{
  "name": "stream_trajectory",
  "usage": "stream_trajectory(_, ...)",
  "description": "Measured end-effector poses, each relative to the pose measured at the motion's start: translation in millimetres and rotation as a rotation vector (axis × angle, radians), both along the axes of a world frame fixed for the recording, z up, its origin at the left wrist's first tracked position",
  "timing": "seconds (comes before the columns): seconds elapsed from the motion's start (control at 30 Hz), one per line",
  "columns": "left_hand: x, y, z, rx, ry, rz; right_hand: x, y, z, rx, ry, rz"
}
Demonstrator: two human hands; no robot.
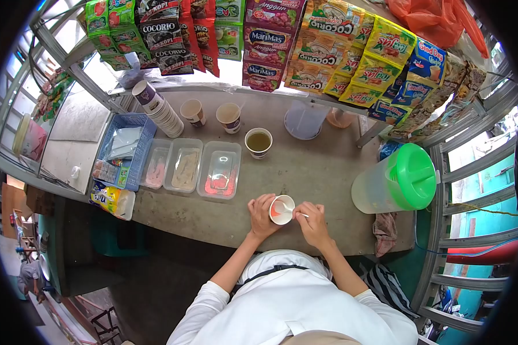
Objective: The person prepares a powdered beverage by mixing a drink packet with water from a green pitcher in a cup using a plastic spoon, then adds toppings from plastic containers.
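Observation:
Near the counter's front edge, my left hand (263, 216) is wrapped around the left side of a white paper cup (289, 218). Something pinkish-orange shows inside the cup. My right hand (312, 223) pinches the handle of a white spoon (284, 207) whose bowl end dips into the cup. Further back stands a paper cup of greenish-brown liquid (258, 142). Left of my hands sit a clear container with pink-red powder (220, 169), a container of tan powder (183, 165) and a container of pale pink powder (157, 164).
A pitcher with a green lid (397, 178) stands at right, a checked cloth (384, 233) below it. Two paper cups (229, 117), a cup stack (161, 112) and a blue basket (128, 150) stand at back left. Drink sachets (266, 43) hang overhead.

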State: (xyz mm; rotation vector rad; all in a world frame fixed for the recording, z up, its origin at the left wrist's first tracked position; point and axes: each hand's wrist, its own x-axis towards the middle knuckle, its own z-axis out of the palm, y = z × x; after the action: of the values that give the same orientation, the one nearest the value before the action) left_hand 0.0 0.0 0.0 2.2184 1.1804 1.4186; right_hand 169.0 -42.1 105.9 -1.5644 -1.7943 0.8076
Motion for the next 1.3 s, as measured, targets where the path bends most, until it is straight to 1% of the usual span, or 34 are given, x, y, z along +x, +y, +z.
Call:
stream_trajectory(0.07, 0.6, 0.3, 0.4, 0.002, -0.029, -0.004, 0.5, -0.4, 4.7, -0.038, 0.032, 0.039)
stream_trajectory(0.17, -1.8, 0.6, 2.7, 0.034, 0.038, 0.027, -1.8, -1.4, 20.5, 0.005, 0.072, 0.097)
stream_trajectory(0.27, 0.0, 1.3, -0.5, 0.056, 0.018, 0.042, -2.3, -0.8, 25.8, 0.084, 0.035, 0.118)
stream_trajectory(0.37, -0.6, 1.5, 0.6, 0.078, 0.028, 0.048, -0.5, -0.2, 22.1, 0.072, -0.011, 0.140)
stream_trajectory(0.47, -1.7, 2.0, 0.8, 0.098, 0.031, 0.053, -0.1, -1.4, 16.2, -0.039, 0.086, 0.149)
stream_trajectory(0.57, -1.7, 3.0, 0.8, 0.121, 0.045, 0.071, -4.6, -1.7, 2.3, 0.001, 0.170, -0.015)
stream_trajectory(0.67, -1.5, 2.2, 4.4, 0.111, 0.046, 0.077, -4.0, -4.7, 1.3, -0.050, 0.153, -0.009)
stream_trajectory(0.77, -1.6, 1.8, 1.9, 0.086, 0.021, 0.074, -5.1, -7.3, -2.2, -0.137, 0.271, -0.012)
stream_trajectory(0.87, -0.7, 1.6, 2.2, 0.072, -0.023, 0.075, -4.8, -6.9, 16.9, -0.132, 0.266, 0.026)
stream_trajectory(0.97, -1.1, 2.5, -0.4, 0.060, -0.030, 0.070, -5.9, -8.0, 31.7, -0.056, 0.255, 0.077)
stream_trajectory(1.17, -2.0, 3.3, -2.3, 0.037, -0.053, 0.060, -8.3, -13.3, 57.4, -0.011, 0.130, 0.146)
stream_trajectory(1.3, -2.1, 4.3, -2.8, 0.037, -0.083, 0.053, -15.9, -16.0, 66.4, 0.079, 0.027, 0.191)
